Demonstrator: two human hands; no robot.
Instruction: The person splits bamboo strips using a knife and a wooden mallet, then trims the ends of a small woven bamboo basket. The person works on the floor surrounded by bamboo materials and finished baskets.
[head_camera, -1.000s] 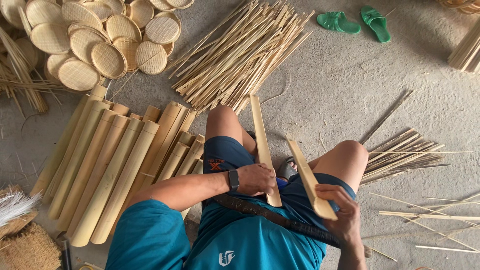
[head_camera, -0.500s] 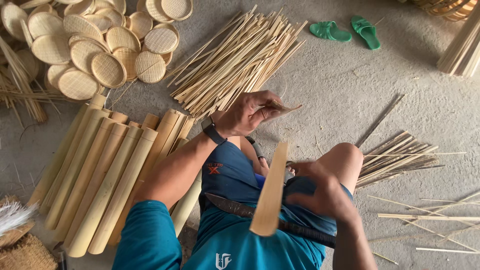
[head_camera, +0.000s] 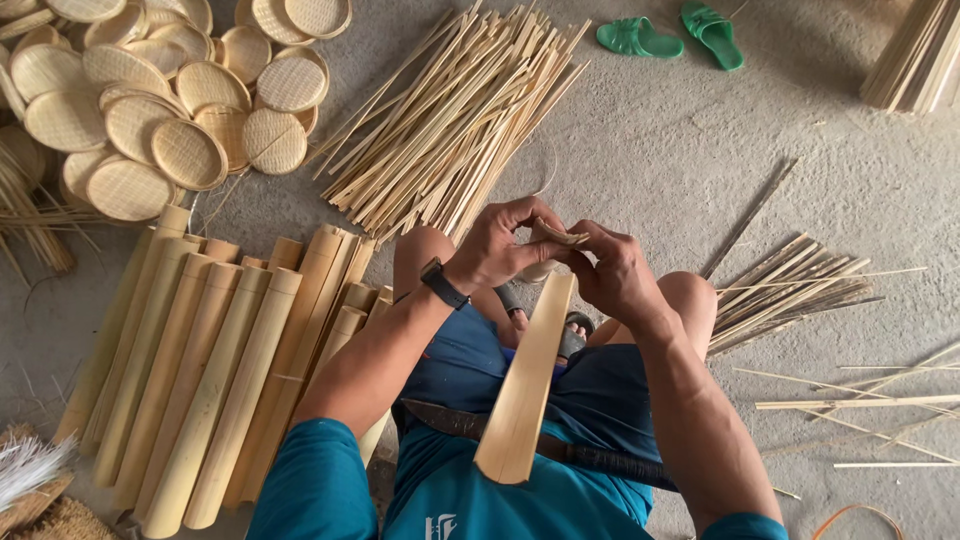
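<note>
I sit on the floor with a flat bamboo slat (head_camera: 525, 385) held in front of me, its near end over my lap. My left hand (head_camera: 495, 248) and my right hand (head_camera: 612, 272) both grip the slat's far end, fingers pinching it where the tip looks bent or split. A dark watch sits on my left wrist. A long dark-handled tool (head_camera: 560, 450) lies across my lap under the slat.
Thick bamboo culms (head_camera: 200, 370) lie side by side at my left. A pile of split strips (head_camera: 450, 120) lies ahead, round woven trays (head_camera: 170, 100) at far left, thinner strips (head_camera: 790, 290) at right, green sandals (head_camera: 670, 35) beyond.
My left hand came back from the strip pile and joined my right hand at the slat's far end. The slat now points away from me, and both hands are higher.
</note>
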